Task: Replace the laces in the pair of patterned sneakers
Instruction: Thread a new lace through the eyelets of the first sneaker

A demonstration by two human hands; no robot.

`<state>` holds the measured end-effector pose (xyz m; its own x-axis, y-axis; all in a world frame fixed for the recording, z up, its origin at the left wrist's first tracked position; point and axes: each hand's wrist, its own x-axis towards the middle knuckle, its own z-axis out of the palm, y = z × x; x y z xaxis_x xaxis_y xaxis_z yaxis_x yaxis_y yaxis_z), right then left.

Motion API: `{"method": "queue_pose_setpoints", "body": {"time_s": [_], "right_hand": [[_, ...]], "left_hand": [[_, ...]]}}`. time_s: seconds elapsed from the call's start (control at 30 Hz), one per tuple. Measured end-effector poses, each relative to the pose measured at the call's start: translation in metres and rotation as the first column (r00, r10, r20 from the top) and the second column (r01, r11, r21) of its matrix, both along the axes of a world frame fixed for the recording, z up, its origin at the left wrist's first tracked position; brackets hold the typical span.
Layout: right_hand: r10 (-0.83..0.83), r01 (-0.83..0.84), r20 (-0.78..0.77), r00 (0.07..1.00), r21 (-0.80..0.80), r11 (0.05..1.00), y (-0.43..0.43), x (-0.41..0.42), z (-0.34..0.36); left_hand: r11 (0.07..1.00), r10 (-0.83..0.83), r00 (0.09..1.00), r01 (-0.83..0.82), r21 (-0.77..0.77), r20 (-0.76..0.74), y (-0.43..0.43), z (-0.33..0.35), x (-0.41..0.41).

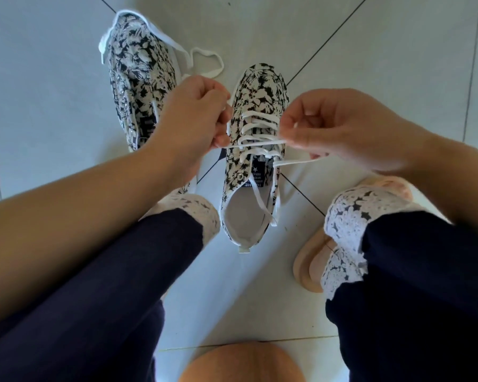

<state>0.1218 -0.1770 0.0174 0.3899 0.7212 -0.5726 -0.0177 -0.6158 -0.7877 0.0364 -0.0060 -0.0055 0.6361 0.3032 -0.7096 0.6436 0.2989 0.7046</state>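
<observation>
Two canvas sneakers in a black-and-white floral print sit on the glossy tiled floor (370,64): the laced sneaker (255,150) between the person's feet, the other sneaker (138,75) to its left. Left hand (196,117) and right hand (340,128), fingers curled, each pinch the flat white lace (255,143), stretched taut across the eyelets.

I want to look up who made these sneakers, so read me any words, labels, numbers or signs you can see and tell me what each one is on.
"TO" and "HE", upside down, middle hidden by the white lace: dark tongue label of the centre sneaker.
White star, same label: a symbol, not text.
Small lines beneath the star: too blurred to read.
Dark label inside the left sneaker: unreadable.
</observation>
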Motion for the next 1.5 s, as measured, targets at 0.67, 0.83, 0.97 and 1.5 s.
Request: {"method": "queue_pose_setpoints", "body": {"time_s": [0.67, 0.83, 0.97, 1.5], "right_hand": [[-0.261, 0.288, -0.6, 0.756, -0.053, 0.956, 0.014, 0.007, 0.014], [-0.306, 0.312, -0.617, 0.725, -0.103, 0.945, 0.012, 0.006, 0.008], [-0.32, 0.312, -0.147, 0.936, -0.077, 0.947, 0.007, 0.005, -0.008], [0.193, -0.136, 0.234, 0.953, -0.239, 0.961, 0.006, -0.021, -0.034]], "left_hand": [[0.98, 0.199, 0.979, -0.199, -0.018, 0.043, 0.018, -0.007, 0.003], [0.992, 0.108, 0.994, -0.109, 0.059, 0.023, 0.016, -0.014, -0.005], [0.992, -0.024, 1.0, 0.023, 0.121, 0.002, 0.01, -0.019, -0.01], [0.503, -0.682, 0.713, 0.619, 0.603, -0.164, -0.012, -0.035, -0.024]]}}
